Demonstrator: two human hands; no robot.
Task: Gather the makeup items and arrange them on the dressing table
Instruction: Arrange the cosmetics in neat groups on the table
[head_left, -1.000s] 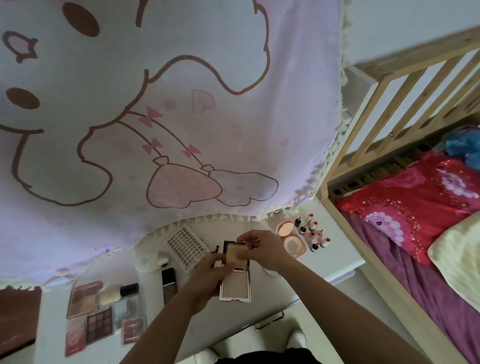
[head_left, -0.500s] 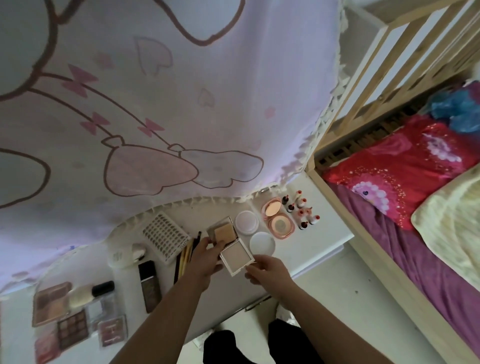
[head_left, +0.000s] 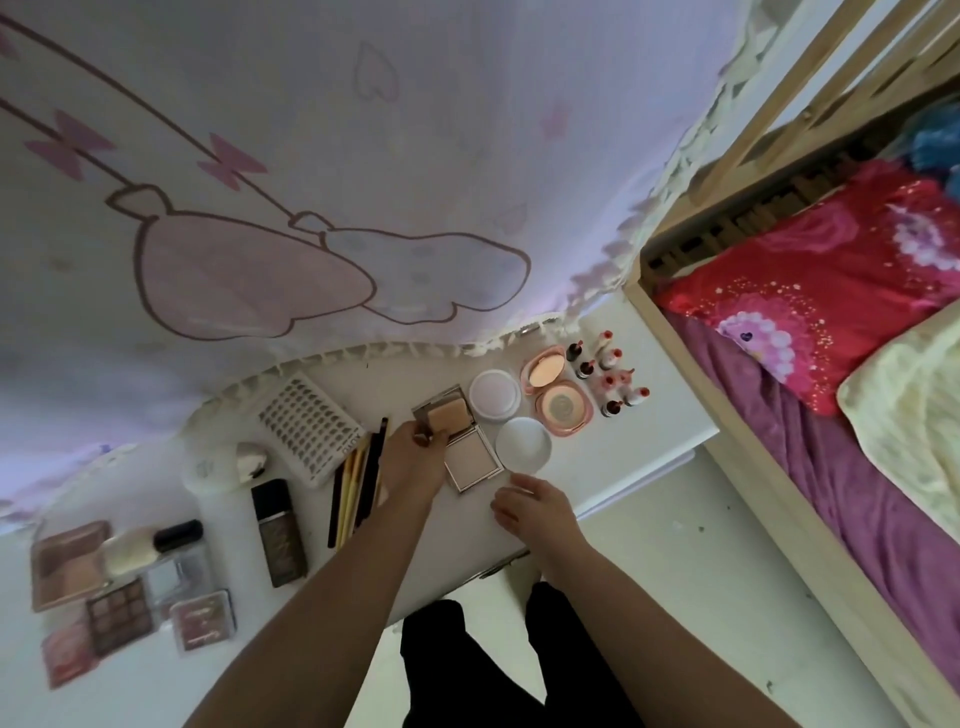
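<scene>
Dressing table (head_left: 457, 535): compact (head_left: 470, 460) (open) near edge

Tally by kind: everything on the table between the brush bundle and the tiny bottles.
Square open powder compact, gripped by the left hand: 1
Round pink open compact: 1
White round open jar: 1
White round loose lid: 1
Total: 4

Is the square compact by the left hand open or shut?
Open. The square compact has its lid swung back, exposing the pale powder pan, with a sponge on the lid half, which the left hand pinches.
</scene>
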